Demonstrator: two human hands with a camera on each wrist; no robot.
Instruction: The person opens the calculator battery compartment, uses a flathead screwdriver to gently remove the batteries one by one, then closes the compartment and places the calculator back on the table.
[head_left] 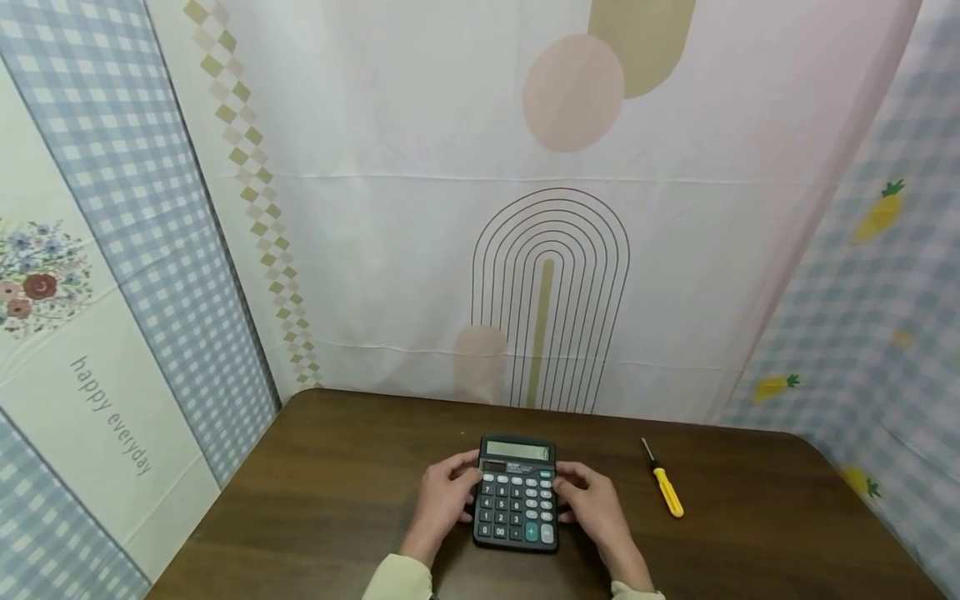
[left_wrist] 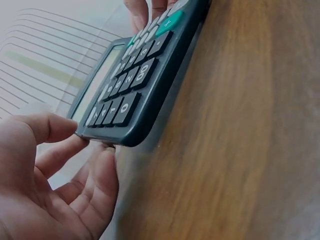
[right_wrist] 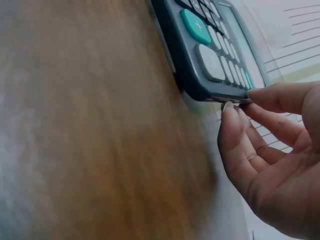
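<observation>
Between your left hand [head_left: 441,505] and right hand [head_left: 597,505], the calculator [head_left: 516,497] points its long axis away from you, pinched at both side edges.

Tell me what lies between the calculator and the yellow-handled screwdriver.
The head view shows the right hand, which holds the calculator, then bare tabletop up to the screwdriver.

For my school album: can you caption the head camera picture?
A person's left grip and right grip hold a calculator by its sides; a yellow-handled screwdriver lies on the table.
</observation>
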